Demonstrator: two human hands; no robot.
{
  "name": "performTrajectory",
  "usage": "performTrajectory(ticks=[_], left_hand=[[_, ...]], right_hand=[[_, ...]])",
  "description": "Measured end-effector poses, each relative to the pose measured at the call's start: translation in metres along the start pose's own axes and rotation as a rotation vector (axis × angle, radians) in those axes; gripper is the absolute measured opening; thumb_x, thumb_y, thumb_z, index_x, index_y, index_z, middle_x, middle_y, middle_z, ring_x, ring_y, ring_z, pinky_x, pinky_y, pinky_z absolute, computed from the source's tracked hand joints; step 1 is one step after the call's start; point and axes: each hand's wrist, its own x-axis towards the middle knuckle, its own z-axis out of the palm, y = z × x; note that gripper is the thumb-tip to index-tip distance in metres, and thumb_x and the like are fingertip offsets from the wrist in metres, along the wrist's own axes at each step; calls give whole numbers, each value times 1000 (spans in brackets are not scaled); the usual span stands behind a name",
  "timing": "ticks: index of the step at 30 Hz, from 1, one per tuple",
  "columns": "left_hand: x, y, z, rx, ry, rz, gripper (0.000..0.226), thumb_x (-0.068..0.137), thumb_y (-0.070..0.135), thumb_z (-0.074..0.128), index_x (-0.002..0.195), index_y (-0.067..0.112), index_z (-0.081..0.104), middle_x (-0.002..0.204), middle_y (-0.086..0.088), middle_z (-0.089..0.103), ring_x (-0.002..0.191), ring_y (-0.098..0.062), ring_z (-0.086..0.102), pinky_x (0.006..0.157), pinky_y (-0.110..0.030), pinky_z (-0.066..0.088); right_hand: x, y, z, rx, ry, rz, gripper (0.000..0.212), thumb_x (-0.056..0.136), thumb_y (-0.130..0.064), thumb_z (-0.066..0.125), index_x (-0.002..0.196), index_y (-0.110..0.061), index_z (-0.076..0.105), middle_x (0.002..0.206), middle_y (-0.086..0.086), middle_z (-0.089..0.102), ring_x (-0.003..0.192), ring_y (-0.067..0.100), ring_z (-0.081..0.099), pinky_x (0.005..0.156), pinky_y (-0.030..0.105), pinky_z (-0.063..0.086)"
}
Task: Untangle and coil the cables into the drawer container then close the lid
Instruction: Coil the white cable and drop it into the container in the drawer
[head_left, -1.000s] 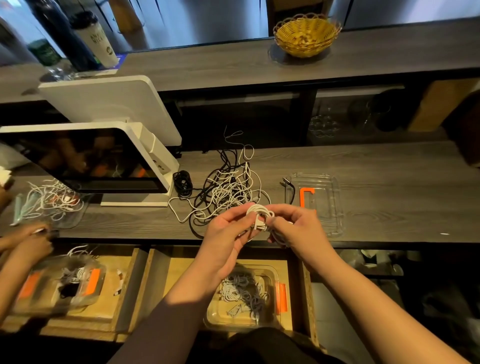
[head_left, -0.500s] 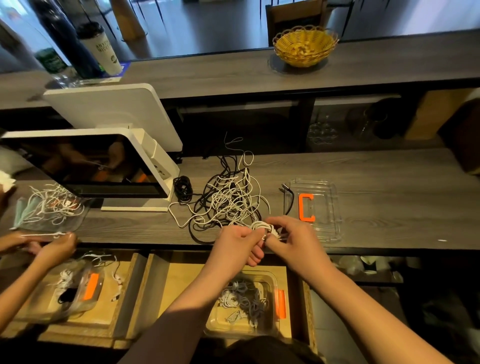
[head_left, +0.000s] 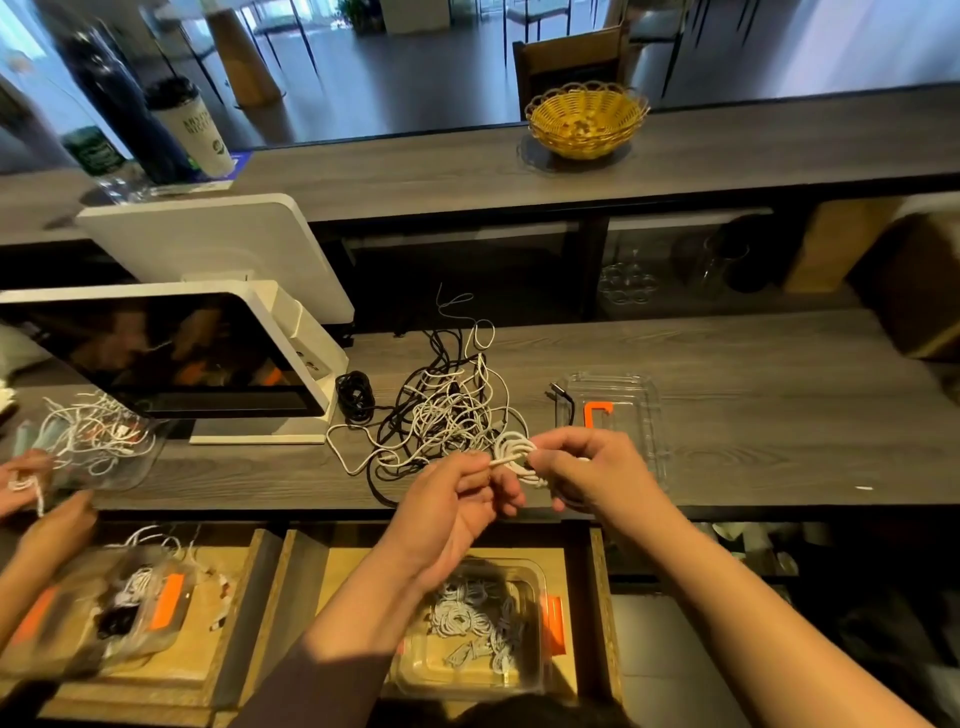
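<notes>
Currently left hand (head_left: 447, 512) pinches the white cable (head_left: 514, 453) end, right hand (head_left: 587, 470) grips its coil, above the counter's (head_left: 753, 441) front edge.

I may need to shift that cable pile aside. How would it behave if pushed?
The cable pile is thin, loose loops, so it likely bunches rather than slides whole. Being tangled, it probably drags along together. It looks light.
</notes>
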Motion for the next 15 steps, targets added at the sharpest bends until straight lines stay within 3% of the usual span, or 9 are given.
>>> performTrajectory(ticks=[2,4,7,9,12,15], left_hand=[[-1,-1,1,-102,-43,5,42,90,19,42,52,17,59,69,-11,60,69,-18,59,71,-32,45],[1,-4,1,-128,-26,5,46,91,18,41,46,20,46,69,-11,60,69,-19,60,73,-33,44],[7,-4,-6,287,71,17,44,100,10,40,56,12,49,68,-15,65,67,-23,63,67,-33,50],[10,-4,-10,580,62,27,40,103,17,46,66,8,58,65,-11,67,61,-21,62,62,-30,51],[10,-5,-14,762,61,13,37,101,31,56,71,11,64,58,-4,65,51,-15,57,57,-25,49],[7,-4,-14,787,71,35,34,101,28,55,72,13,63,60,-1,65,55,-13,59,61,-24,51]], right_hand=[[0,-6,0,119,-53,85,10,91,-6,64,94,-7,74,72,3,68,52,10,54,48,18,48],[2,-7,0,88,-46,69,10,90,-7,65,94,-8,75,73,3,69,53,10,54,49,19,48],[4,4,0,-126,14,-25,9,89,-8,70,93,-13,76,71,-2,69,59,10,58,53,21,50],[4,12,-1,-213,32,-59,10,88,-9,72,95,-14,76,74,-3,71,66,7,62,57,18,49],[1,17,-1,-324,31,-104,17,85,-19,77,102,-21,75,84,-7,72,74,-1,63,63,14,48],[0,20,-1,-484,45,-151,38,76,-35,82,111,-31,68,94,-8,68,88,2,63,76,18,52]])
